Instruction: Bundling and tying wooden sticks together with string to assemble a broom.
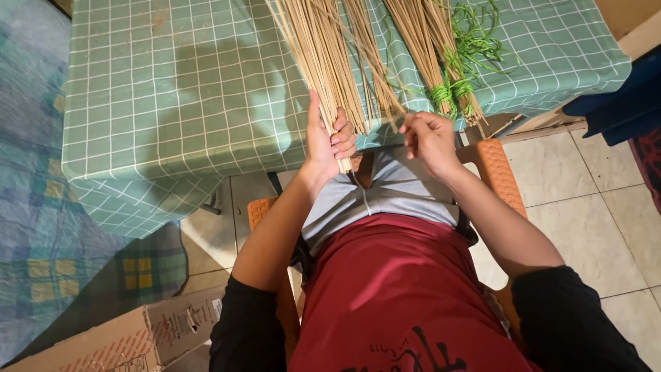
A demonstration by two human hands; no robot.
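Left hand (329, 141) grips stick bundle (323, 62) (right hand (430, 138) beside).

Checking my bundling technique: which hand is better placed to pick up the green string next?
Probably the right hand: it looks free and nearest the green string, while the left hand grips the loose sticks.

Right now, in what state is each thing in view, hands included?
Left hand: closed around the loose stick bundle.
Right hand: loosely curled, empty as far as visible.
Loose stick bundle: untied, fanned over the table edge.
Tied stick bundle: bound with green string.
Cardboard box: lying on the floor.
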